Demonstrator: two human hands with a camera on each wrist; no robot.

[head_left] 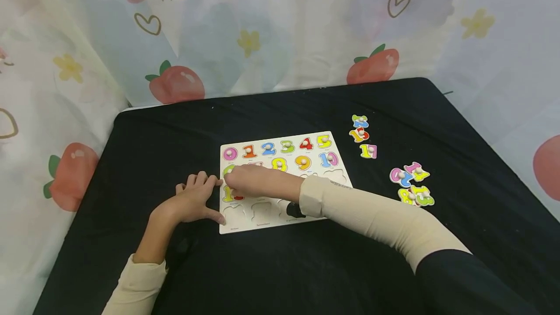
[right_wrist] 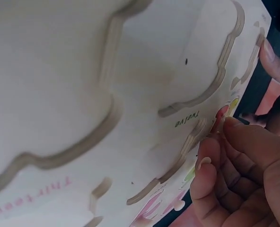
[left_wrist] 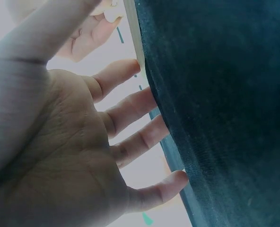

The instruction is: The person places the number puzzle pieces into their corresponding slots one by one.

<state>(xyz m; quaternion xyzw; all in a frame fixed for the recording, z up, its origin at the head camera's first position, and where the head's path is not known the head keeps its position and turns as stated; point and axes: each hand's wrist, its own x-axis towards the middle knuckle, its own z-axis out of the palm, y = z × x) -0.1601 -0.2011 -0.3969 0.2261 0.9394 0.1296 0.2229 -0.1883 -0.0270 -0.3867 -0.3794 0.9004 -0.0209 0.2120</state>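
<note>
A pale number puzzle board (head_left: pixel 248 218) lies on the black cloth, its upper rows filled with coloured, knobbed number pieces. My right hand (head_left: pixel 251 181) reaches across the board's left side. In the right wrist view, its thumb and index finger pinch the yellow-and-red number 11 piece (right_wrist: pixel 220 117) from above; the knob is hidden by the fingers. That piece (head_left: pixel 228 194) sits at the left end of the third row. My left hand (head_left: pixel 192 201) lies at the board's left edge with fingers spread, thumb tip on the lower left corner and index fingertip at the edge.
Right of the board lie loose number pieces: a blue-and-green one (head_left: pixel 360 121), a 15 (head_left: pixel 359 134) and a 17 (head_left: pixel 368 151). Farther right, several overlap in a cluster, among them a 13 (head_left: pixel 422 196). Bare recesses show in the board's bottom row. A printed curtain (head_left: pixel 271 28) hangs behind.
</note>
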